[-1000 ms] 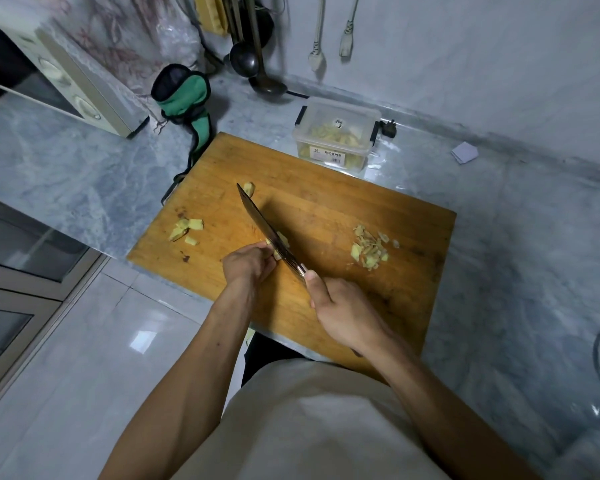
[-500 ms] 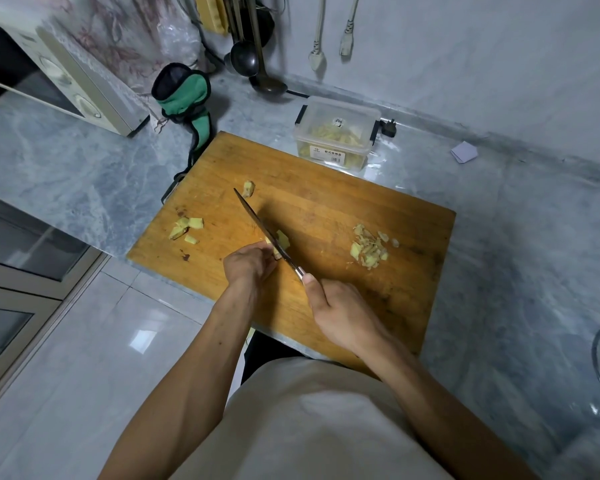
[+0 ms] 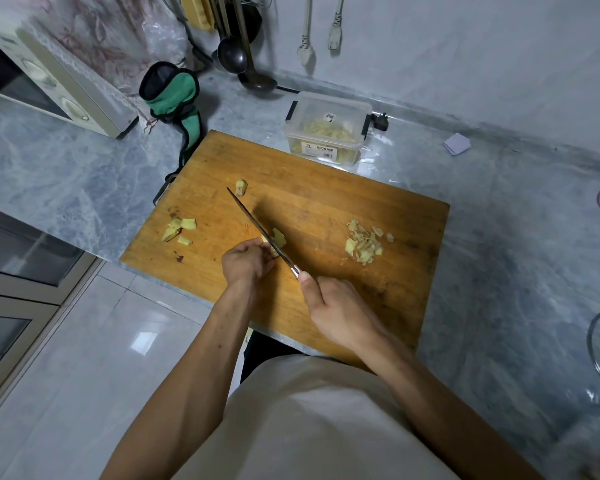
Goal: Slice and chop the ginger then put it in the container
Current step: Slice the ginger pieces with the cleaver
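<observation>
Ginger piece [image 3: 277, 239] lies near the middle of the wooden cutting board [image 3: 326, 202], pinned at its near end by the left hand [image 3: 245, 263], whose grip is curled over it with the fingertips tucked against the knife [image 3: 257, 226]. The right hand [image 3: 343, 310] has its grip wrapped round the knife handle, thumb laid along the top toward the blade. The blade's long axis runs diagonally, from the handle at lower right up to the tip at upper left, and the piece sits on the blade's right side, touching it about halfway along, directly ahead of the left fingers. So the coming cut seems to turn on the blade dropping just beside those curled knuckles; the left hand is the nearer one to the ginger and would have to creep back as slices come off. A pile of chopped ginger [image 3: 364, 242] lies well to the right on the board, a few larger chunks [image 3: 179, 230] to the left, and a single bit [image 3: 240, 187] by the blade tip. The clear container [image 3: 326, 128], already holding some ginger, stands on the marble desk [image 3: 499, 237] just beyond the board's far edge.
</observation>
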{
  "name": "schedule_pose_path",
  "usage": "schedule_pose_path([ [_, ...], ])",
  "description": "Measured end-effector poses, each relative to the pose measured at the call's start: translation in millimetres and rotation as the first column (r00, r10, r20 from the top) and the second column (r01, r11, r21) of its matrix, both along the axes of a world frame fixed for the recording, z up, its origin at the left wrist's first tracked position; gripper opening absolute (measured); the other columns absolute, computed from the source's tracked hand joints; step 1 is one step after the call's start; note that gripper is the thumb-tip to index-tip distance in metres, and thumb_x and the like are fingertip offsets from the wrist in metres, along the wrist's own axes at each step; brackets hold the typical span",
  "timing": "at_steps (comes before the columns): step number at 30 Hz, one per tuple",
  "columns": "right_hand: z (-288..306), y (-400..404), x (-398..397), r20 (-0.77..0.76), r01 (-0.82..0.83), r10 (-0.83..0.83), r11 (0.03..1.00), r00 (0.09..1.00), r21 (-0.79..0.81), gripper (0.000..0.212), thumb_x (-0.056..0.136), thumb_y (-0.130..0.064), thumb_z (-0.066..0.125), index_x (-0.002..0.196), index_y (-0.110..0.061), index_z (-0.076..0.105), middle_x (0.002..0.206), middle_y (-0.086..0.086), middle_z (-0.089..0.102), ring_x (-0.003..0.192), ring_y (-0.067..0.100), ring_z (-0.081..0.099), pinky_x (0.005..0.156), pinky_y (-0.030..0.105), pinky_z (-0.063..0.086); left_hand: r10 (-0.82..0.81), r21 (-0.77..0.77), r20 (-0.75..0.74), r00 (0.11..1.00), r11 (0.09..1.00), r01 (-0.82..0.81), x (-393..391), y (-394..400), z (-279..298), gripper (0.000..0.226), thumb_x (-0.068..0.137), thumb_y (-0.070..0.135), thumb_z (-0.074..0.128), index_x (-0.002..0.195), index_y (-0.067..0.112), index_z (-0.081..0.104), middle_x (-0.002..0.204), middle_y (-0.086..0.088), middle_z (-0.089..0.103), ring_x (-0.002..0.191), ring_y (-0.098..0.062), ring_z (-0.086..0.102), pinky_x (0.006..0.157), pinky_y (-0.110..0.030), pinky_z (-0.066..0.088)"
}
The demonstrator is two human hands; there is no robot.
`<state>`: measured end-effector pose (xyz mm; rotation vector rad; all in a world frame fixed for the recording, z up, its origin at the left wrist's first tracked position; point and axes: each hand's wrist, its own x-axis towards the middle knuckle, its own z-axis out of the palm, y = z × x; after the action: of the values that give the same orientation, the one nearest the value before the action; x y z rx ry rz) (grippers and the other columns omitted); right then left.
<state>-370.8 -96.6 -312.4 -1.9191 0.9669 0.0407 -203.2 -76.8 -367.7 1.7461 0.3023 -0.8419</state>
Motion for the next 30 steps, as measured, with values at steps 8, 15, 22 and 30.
schedule_pose_path([
  [8,-0.3,0.1,0.0,-0.001,0.0,0.0,1.0,1.0,0.0,0.055,0.108,-0.046,0.028,0.07,-0.016,0.052,0.062,0.0,0.054,0.054,0.016,0.051,0.043,0.023,0.032,0.005,-0.041,-0.006,1.0,0.999,-0.005,-3.3,-1.3,1.4,0.028,0.1,0.002,0.042,0.113,0.001,0.067,0.1,-0.019,0.073,0.088,-0.028,0.072,0.082,-0.041,0.06],
  [15,-2.6,-1.0,4.1,0.005,-0.005,0.005,1.0,1.0,0.006,0.055,0.108,-0.047,0.027,0.067,-0.017,0.049,0.06,0.0,0.054,0.055,0.018,0.053,0.048,0.031,0.036,0.049,-0.036,-0.014,0.999,0.998,-0.049,-5.8,-3.2,3.1,0.027,0.1,0.007,0.045,0.114,0.001,0.067,0.1,-0.019,0.073,0.083,-0.026,0.071,0.074,-0.035,0.062],
  [22,0.1,-4.0,15.2,-0.014,-0.006,0.006,1.0,1.0,0.002,0.056,0.108,-0.047,0.026,0.069,-0.016,0.052,0.065,0.003,0.058,0.062,0.023,0.058,0.057,0.04,0.043,0.06,-0.033,-0.006,0.998,0.998,-0.06,-7.9,-4.5,10.4,0.028,0.1,0.006,0.045,0.114,0.0,0.068,0.093,-0.016,0.071,0.068,-0.017,0.066,0.05,-0.023,0.057],
  [30,-3.8,-1.0,8.0,-0.008,0.004,-0.004,1.0,1.0,-0.008,0.055,0.108,-0.047,0.027,0.068,-0.018,0.051,0.063,0.001,0.057,0.056,0.018,0.054,0.047,0.03,0.036,0.043,-0.003,0.031,0.999,0.999,-0.043,-9.7,-7.2,9.2,0.023,0.098,0.003,0.049,0.111,0.0,0.067,0.082,-0.012,0.07,0.061,-0.014,0.066,0.053,-0.024,0.059],
])
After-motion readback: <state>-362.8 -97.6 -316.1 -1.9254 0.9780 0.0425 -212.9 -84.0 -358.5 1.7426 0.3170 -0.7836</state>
